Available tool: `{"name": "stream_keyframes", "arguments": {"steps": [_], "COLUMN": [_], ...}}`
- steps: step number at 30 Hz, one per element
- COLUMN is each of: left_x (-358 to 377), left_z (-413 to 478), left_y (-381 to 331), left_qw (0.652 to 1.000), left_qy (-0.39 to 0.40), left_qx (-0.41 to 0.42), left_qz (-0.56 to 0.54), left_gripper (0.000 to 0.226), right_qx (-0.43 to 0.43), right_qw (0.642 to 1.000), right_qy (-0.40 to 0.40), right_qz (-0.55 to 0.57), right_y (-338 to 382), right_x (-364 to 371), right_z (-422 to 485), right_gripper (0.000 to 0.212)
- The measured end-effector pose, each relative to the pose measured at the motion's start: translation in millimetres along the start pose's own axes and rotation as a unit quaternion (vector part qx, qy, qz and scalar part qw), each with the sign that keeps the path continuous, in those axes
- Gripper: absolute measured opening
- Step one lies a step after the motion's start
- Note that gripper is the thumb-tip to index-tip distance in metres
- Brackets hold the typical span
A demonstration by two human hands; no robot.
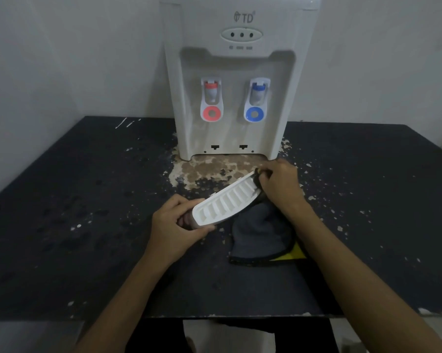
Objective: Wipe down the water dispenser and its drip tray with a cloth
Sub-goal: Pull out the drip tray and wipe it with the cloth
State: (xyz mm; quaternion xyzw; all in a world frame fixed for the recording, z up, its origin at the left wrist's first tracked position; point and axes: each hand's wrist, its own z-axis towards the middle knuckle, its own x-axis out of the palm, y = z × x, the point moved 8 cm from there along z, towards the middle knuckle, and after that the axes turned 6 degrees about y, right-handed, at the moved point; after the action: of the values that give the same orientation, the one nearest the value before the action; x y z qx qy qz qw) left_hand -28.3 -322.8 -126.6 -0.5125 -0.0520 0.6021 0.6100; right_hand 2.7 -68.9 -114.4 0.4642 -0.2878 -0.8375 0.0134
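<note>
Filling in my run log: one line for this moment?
left hand grips drip tray | right hand holds cloth against tray's far end | tray off water dispenser, over table

Showing white on dispenser (240, 64), with red tap (211, 98) sitting at 9 o'clock from blue tap (257, 98). Showing white with ribbed slats on tray (225, 203). Showing grey with black edging and yellow corner on cloth (260, 231). Flaking from black into mottled tan on table (87, 200).
</note>
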Motion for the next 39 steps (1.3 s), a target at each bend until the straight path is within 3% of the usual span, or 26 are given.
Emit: {"name": "stream_keyframes", "arguments": {"steps": [4, 8, 14, 23, 26, 28, 33, 36, 39], "left_x": [0, 0, -1, -2, -2, -2, 2, 4, 3], "left_z": [0, 0, -1, -2, -1, 0, -2, -3, -2], "left_y": [1, 0, 1, 11, 8, 10, 29, 26, 26], "left_qw": [1.0, 1.0, 1.0, 0.998, 0.998, 0.998, 0.995, 0.992, 0.992], "left_qy": [-0.007, -0.009, -0.012, -0.013, -0.019, -0.032, 0.001, 0.02, 0.018], "left_qx": [-0.009, -0.007, -0.025, -0.06, -0.055, -0.058, -0.101, -0.106, -0.113], "left_qz": [0.004, 0.009, 0.002, -0.03, -0.025, -0.013, -0.02, -0.068, -0.06], "left_gripper": [0.058, 0.057, 0.057, 0.046, 0.038, 0.046, 0.012, 0.038, 0.047], "right_qx": [0.009, -0.042, -0.042, -0.141, -0.128, -0.129, -0.234, -0.235, -0.136], "right_qw": [1.0, 0.999, 0.998, 0.979, 0.981, 0.983, 0.966, 0.965, 0.988], "right_qy": [0.008, 0.013, 0.039, 0.084, 0.057, 0.035, 0.09, 0.092, 0.054], "right_qz": [-0.027, -0.013, -0.008, 0.121, 0.138, 0.123, 0.061, 0.069, 0.043], "right_y": [-1, 27, 69, 146, 137, 137, 146, 124, 88], "right_x": [-2, -4, 8, 28, 21, 21, 38, 27, 16], "right_z": [-15, -41, -77, -113, -99, -89, -104, -104, -87], "right_gripper": [0.021, 0.012, 0.013, 0.007, 0.01, 0.015, 0.015, 0.018, 0.014]}}
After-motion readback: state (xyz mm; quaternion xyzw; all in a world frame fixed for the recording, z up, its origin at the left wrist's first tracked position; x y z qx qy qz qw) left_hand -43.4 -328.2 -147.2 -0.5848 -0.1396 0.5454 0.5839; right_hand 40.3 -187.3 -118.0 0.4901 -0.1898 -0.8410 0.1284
